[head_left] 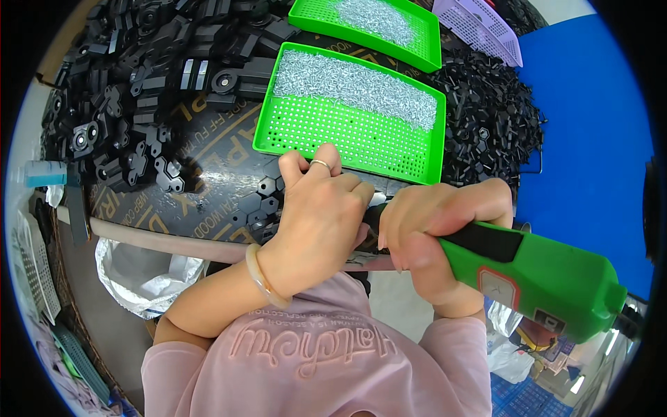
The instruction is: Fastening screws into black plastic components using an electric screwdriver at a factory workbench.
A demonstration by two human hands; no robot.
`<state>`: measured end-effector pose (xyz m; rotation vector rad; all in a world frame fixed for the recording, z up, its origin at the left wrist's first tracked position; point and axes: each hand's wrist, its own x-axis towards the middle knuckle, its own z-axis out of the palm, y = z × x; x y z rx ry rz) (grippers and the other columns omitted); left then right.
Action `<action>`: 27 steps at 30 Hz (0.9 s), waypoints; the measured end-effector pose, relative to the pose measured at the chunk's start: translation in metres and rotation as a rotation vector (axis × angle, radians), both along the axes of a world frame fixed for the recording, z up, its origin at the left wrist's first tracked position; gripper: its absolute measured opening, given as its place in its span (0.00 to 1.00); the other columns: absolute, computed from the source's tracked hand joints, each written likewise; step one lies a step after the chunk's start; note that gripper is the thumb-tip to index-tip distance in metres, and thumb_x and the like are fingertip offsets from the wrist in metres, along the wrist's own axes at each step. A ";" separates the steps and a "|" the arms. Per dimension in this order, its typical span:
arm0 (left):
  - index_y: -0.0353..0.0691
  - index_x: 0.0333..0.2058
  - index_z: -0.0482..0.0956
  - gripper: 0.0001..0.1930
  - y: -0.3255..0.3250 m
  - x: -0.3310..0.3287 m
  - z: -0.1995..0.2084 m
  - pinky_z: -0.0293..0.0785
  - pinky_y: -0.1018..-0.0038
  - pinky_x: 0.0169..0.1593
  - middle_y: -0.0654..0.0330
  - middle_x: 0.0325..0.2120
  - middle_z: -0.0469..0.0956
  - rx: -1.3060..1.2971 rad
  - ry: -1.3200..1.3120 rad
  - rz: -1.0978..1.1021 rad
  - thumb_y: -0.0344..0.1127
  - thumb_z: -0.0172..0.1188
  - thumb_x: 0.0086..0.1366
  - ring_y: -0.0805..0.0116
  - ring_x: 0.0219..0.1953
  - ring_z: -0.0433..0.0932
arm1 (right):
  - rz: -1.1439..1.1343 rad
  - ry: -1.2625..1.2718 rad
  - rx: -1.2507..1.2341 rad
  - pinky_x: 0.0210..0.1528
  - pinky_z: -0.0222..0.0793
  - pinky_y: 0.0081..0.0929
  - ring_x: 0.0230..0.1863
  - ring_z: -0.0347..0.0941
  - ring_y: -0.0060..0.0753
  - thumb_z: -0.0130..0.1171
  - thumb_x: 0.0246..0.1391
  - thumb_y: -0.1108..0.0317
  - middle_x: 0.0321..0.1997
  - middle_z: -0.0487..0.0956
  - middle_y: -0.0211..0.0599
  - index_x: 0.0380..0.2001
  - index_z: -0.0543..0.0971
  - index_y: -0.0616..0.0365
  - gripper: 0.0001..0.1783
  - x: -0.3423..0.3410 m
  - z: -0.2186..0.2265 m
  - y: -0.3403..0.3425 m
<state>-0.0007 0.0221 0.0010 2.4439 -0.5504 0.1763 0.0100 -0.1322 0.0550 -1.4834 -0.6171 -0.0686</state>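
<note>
My right hand (441,222) is wrapped round a green electric screwdriver (549,278) with a black grip panel, its cord end pointing to the lower right. The tool's dark front end points left toward my left hand (319,208). That hand is closed, fingers curled down at the table's near side; whatever they hold is hidden beneath them. Just beyond it lies a green perforated tray (333,132) with a band of small silver screws (354,87) along its far half. Left of my fingers are several small black hexagonal pieces (260,197).
Another green tray (431,48) of screws stands behind. Black plastic parts (146,90) pile up on the left, small black pieces (486,115) on the right. A lilac basket (486,31) is at the back right. A silver-lined bag (142,274) hangs below the table edge (160,242).
</note>
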 end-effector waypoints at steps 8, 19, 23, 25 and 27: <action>0.42 0.25 0.81 0.12 -0.003 0.000 -0.002 0.55 0.54 0.48 0.64 0.26 0.78 -0.007 -0.036 0.019 0.36 0.70 0.39 0.59 0.45 0.68 | 0.024 0.025 0.071 0.31 0.71 0.21 0.27 0.75 0.23 0.68 0.52 0.80 0.28 0.78 0.38 0.41 0.69 0.63 0.18 0.002 -0.004 0.002; 0.43 0.46 0.82 0.31 0.037 -0.008 0.033 0.63 0.60 0.50 0.62 0.41 0.77 -0.026 0.026 0.040 0.37 0.78 0.37 0.57 0.46 0.70 | -0.104 -0.019 0.201 0.21 0.67 0.28 0.15 0.64 0.26 0.67 0.60 0.64 0.18 0.69 0.29 0.47 0.66 0.55 0.21 0.012 0.037 -0.024; 0.39 0.45 0.83 0.28 0.060 -0.004 0.026 0.67 0.62 0.47 0.57 0.38 0.71 -0.027 0.067 0.085 0.31 0.76 0.40 0.54 0.42 0.68 | -0.210 -0.042 0.238 0.21 0.65 0.27 0.15 0.62 0.24 0.64 0.59 0.63 0.18 0.66 0.27 0.47 0.65 0.57 0.21 0.030 0.022 -0.017; 0.39 0.45 0.83 0.28 0.055 -0.003 0.021 0.67 0.61 0.47 0.57 0.38 0.71 -0.034 0.046 0.075 0.31 0.76 0.40 0.55 0.42 0.68 | -0.202 -0.058 0.240 0.22 0.66 0.28 0.15 0.63 0.25 0.63 0.58 0.68 0.18 0.67 0.30 0.48 0.65 0.60 0.20 0.041 0.014 -0.016; 0.39 0.44 0.84 0.27 0.050 -0.002 0.013 0.67 0.61 0.46 0.58 0.39 0.71 -0.035 -0.018 0.068 0.32 0.76 0.41 0.55 0.42 0.68 | -0.170 -0.092 0.243 0.23 0.68 0.29 0.15 0.63 0.25 0.61 0.58 0.72 0.19 0.69 0.32 0.48 0.66 0.61 0.18 0.051 0.006 -0.015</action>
